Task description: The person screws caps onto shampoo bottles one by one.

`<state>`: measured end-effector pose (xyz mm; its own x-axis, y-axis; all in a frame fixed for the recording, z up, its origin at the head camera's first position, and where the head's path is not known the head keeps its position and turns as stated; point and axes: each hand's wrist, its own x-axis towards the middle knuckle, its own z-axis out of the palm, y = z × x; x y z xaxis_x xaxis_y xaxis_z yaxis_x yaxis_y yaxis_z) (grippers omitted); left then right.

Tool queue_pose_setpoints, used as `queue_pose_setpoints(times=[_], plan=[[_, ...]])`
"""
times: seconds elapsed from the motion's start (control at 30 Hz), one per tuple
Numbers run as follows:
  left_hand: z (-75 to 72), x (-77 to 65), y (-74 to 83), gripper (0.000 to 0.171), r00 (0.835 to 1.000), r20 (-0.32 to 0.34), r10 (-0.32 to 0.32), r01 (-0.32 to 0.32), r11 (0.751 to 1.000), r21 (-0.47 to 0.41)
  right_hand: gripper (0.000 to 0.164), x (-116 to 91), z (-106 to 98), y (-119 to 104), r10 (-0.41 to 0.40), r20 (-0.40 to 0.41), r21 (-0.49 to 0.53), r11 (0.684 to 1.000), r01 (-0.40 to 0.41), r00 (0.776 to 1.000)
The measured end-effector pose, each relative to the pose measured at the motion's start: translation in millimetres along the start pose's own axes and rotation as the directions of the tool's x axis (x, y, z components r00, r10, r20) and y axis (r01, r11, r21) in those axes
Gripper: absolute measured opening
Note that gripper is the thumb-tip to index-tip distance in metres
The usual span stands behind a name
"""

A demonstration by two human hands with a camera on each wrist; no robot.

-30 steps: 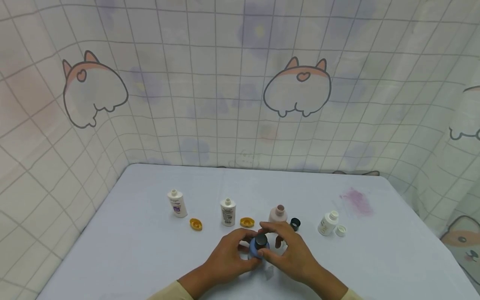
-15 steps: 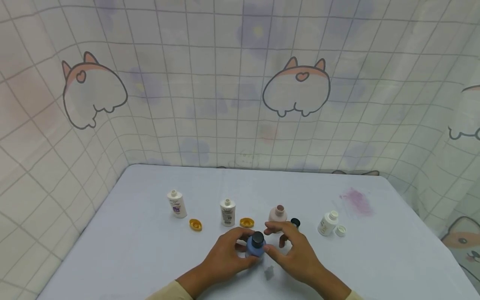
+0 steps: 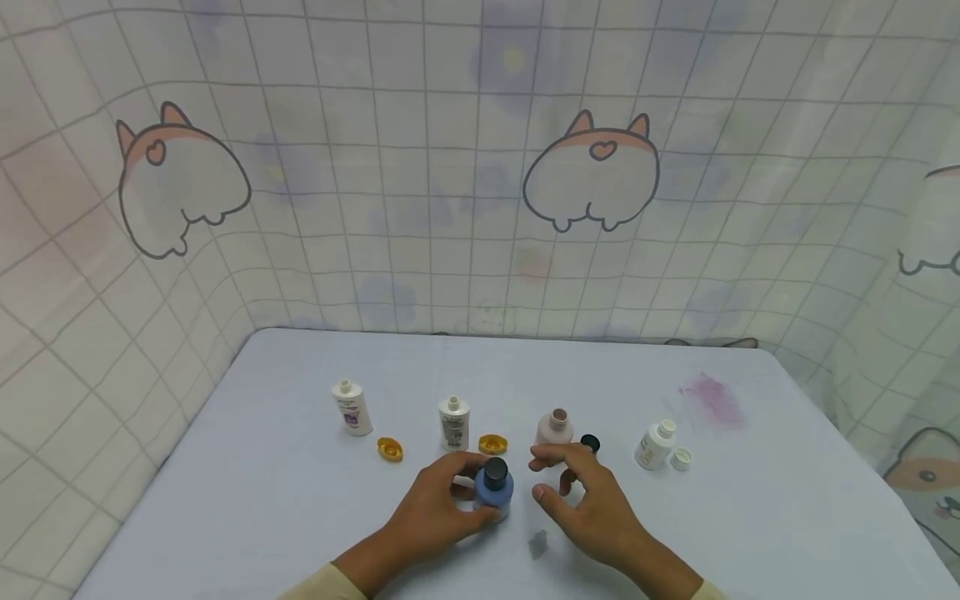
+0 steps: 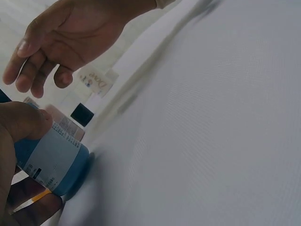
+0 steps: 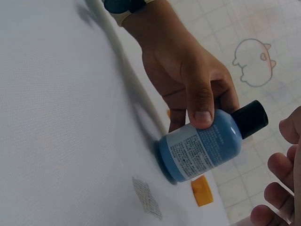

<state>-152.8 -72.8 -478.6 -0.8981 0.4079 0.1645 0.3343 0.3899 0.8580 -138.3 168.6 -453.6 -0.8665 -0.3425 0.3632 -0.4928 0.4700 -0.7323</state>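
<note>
A blue bottle (image 3: 493,493) with a black cap (image 3: 496,472) on it is held in my left hand (image 3: 429,510), thumb on the near side and fingers on the far side. Its white printed label (image 5: 189,151) faces the right wrist camera. The base is at or just above the tabletop; I cannot tell which. To the right, apart from the bottle, my right hand (image 3: 588,504) holds nothing, its fingers loosely bent. Beyond that hand stand an uncapped pale pink bottle (image 3: 554,429) and a loose black cap (image 3: 590,442), both partly hidden by it in the head view.
Two uncapped white bottles, one at far left (image 3: 352,410) and one nearer the middle (image 3: 454,426), stand by yellow caps (image 3: 390,450). At right, a small white bottle (image 3: 656,446) has its white cap (image 3: 681,459) beside it. A grey patch (image 3: 538,544) marks the white table.
My right hand has let go of the blue bottle's cap and come away to the right. My left hand has moved left with the capped bottle.
</note>
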Motion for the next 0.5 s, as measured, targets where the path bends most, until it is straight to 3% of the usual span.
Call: queue_pose_setpoints(times=[0.5], plan=[[-1.9, -1.2, -4.9, 0.057, 1.0, -0.006, 0.009, -0.01, 1.0, -0.02, 0.039, 0.5, 3.1, -1.6, 0.001, 0.002, 0.031, 1.0, -0.001, 1.0]])
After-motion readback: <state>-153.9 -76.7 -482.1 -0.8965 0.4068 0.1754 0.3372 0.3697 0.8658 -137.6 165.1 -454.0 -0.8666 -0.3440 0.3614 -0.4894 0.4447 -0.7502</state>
